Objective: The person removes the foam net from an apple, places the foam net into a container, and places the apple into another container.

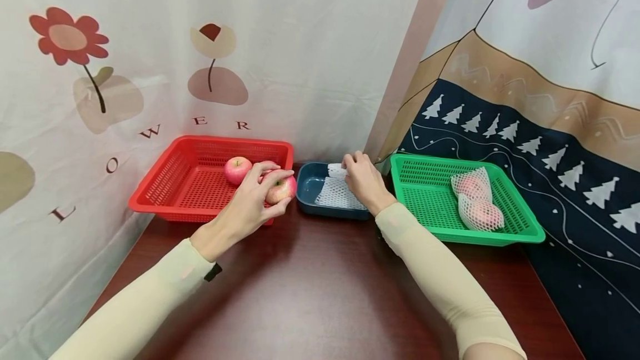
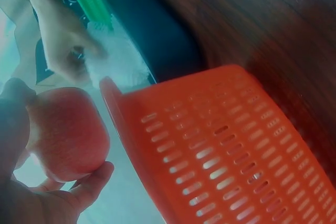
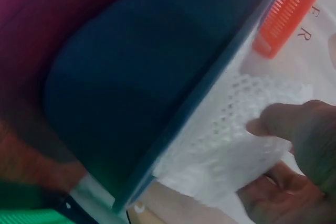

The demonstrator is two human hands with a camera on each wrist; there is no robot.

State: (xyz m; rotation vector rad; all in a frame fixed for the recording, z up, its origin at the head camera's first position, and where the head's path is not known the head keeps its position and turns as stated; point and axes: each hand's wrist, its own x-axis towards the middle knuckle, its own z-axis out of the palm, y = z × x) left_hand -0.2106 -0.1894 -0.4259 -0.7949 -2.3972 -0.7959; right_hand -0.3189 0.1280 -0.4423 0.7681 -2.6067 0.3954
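My left hand (image 1: 240, 207) grips a red and yellow apple (image 1: 282, 189) between thumb and fingers, at the right rim of the red basket (image 1: 175, 213). Inside that basket lies one apple (image 1: 238, 170), with another partly hidden behind my fingers. Over the blue dish (image 1: 305, 196), my right hand (image 1: 367, 182) pinches a white foam net sleeve (image 3: 226, 124); the right wrist view has the thumb on its near face and fingers behind. More white foam netting (image 1: 337, 194) lies in the dish.
To the right stands a green basket (image 1: 415, 199) with two apples in foam nets, one at the back (image 1: 470, 186) and one in front (image 1: 481, 215). The containers stand along the back of a dark reddish table (image 1: 320, 293), against printed curtains (image 1: 310, 43).
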